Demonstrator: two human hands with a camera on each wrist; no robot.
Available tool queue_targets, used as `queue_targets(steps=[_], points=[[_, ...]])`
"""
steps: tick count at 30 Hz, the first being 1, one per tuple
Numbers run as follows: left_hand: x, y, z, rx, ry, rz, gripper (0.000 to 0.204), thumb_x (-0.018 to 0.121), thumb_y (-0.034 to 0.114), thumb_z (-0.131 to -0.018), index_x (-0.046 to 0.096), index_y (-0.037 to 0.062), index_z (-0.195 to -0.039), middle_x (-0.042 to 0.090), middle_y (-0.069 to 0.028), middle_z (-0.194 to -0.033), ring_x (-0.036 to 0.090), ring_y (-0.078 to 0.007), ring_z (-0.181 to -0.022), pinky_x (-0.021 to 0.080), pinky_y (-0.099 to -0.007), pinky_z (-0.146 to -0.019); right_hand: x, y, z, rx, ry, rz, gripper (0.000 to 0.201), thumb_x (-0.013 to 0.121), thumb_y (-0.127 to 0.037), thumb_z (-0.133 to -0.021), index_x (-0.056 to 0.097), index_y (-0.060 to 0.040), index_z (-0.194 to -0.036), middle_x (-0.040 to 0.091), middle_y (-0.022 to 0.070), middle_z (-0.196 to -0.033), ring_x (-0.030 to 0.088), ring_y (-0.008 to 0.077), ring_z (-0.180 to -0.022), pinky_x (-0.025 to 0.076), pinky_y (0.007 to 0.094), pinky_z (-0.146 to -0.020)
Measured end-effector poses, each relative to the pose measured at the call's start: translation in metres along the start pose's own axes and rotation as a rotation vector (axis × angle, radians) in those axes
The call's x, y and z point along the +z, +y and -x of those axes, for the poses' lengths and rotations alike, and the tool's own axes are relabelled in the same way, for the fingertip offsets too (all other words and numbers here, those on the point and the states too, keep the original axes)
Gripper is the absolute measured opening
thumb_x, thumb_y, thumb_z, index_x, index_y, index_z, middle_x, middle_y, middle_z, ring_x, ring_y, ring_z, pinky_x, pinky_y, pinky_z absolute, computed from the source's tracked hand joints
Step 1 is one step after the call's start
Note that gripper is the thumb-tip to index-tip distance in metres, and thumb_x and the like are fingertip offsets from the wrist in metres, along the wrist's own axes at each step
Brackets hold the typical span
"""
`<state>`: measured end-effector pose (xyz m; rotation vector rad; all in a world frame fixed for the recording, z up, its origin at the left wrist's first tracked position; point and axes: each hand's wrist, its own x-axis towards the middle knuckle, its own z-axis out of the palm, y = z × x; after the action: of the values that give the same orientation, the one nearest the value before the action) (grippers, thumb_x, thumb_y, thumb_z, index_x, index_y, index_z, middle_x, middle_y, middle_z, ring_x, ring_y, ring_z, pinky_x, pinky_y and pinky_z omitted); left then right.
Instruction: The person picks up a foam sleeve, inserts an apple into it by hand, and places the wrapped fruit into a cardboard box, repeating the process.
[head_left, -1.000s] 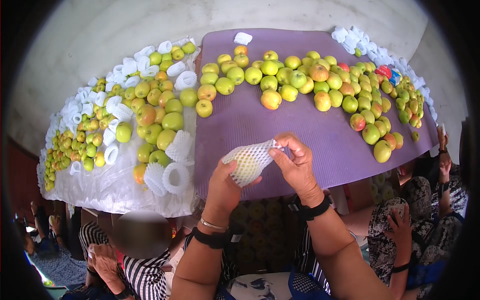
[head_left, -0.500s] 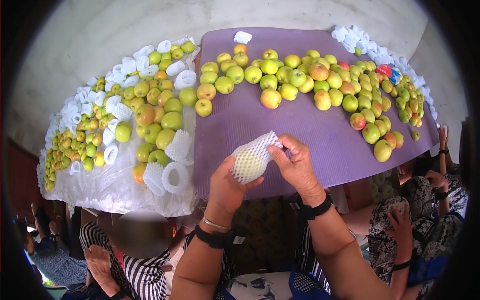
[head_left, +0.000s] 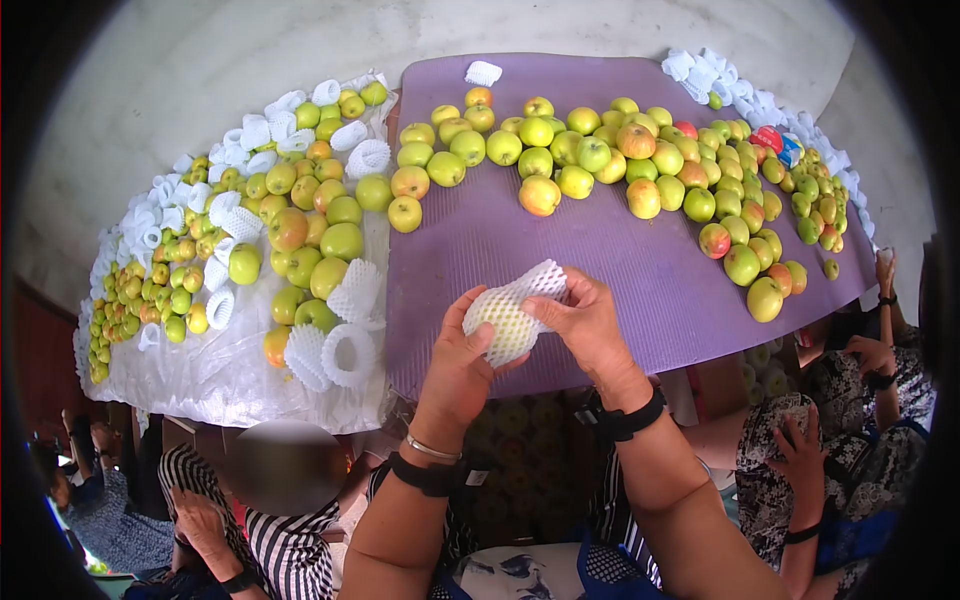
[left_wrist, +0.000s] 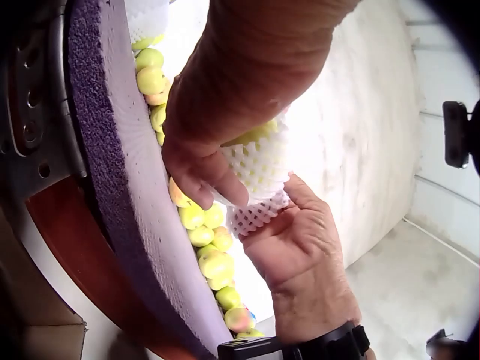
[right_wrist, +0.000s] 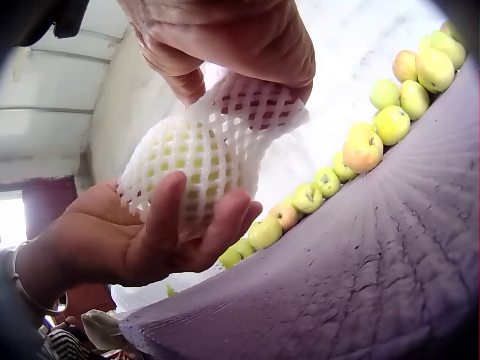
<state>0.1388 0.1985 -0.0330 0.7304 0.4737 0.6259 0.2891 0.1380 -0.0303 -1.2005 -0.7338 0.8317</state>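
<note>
A yellow-green apple [right_wrist: 180,165] sits inside a white foam net sleeve [head_left: 505,315], held up over the near edge of the purple mat [head_left: 450,260]. My left hand [head_left: 462,355] grips the netted apple from the left and below, its thumb across the front. With thumb and fingers, my right hand [head_left: 590,318] pinches the sleeve's loose upper end. In the right wrist view that slack end of the net [right_wrist: 262,101] spreads under the right fingers. From the left wrist view, the left hand [left_wrist: 214,169] curls about the apple while the right hand [left_wrist: 296,244] lies at the net's end.
Loose apples [head_left: 640,165] run in a band along the mat's far side and down its right. On the left, clear plastic sheeting [head_left: 240,370] bears more apples and empty foam nets [head_left: 350,355]. Other people sit close by, a striped sleeve [head_left: 290,550] at left, a patterned trouser leg [head_left: 770,450] at right.
The left hand has shifted up around the netted apple, its thumb now across the front. The right hand has moved slightly, still pinching the sleeve end, which now leans more to the right.
</note>
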Motion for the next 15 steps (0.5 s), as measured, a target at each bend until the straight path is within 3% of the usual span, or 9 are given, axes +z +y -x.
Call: queue_targets(steps=[2,5,11,15], points=[[0.001,-0.002,0.0,0.021,0.008,-0.06,0.055,0.064,0.02,-0.081,0.038,0.0112,-0.129,0.05,-0.0066,-0.122,0.055,-0.0234,-0.106,0.054,-0.0422,-0.078,-0.001,-0.002,0.0,0.103,-0.022,-0.108,0.019,0.067,-0.005,-0.078,0.061,0.0024,-0.094,0.064,0.0042,-0.083,0.059,0.0083,-0.073,0.049,0.0238,-0.066],[0.003,-0.002,0.0,0.002,0.039,-0.037,0.054,0.065,0.013,-0.08,0.04,0.0106,-0.128,0.053,-0.0062,-0.118,0.058,-0.022,-0.102,0.055,-0.0396,-0.076,0.004,-0.001,0.002,0.072,0.023,-0.162,0.016,0.066,-0.004,-0.078,0.062,0.0023,-0.093,0.065,0.005,-0.081,0.059,0.0084,-0.074,0.049,0.025,-0.065],[0.01,-0.004,0.0,0.029,0.12,-0.065,0.048,0.064,0.004,-0.078,0.046,0.0085,-0.123,0.058,-0.0068,-0.109,0.062,-0.0179,-0.09,0.056,-0.0325,-0.066,0.011,0.007,0.003,-0.616,0.182,0.652,0.019,0.062,0.003,-0.07,0.064,0.0007,-0.088,0.065,0.0123,-0.079,0.062,0.0231,-0.067,0.051,0.0303,-0.062],[0.01,-0.007,0.0,0.123,0.132,-0.08,0.05,0.064,0.003,-0.079,0.045,0.0065,-0.125,0.057,-0.0065,-0.111,0.059,-0.0167,-0.094,0.055,-0.032,-0.072,0.018,-0.003,0.006,-0.676,0.064,0.659,0.023,0.062,0.002,-0.066,0.064,-0.0005,-0.089,0.063,0.0127,-0.076,0.06,0.0286,-0.066,0.05,0.0333,-0.059]])
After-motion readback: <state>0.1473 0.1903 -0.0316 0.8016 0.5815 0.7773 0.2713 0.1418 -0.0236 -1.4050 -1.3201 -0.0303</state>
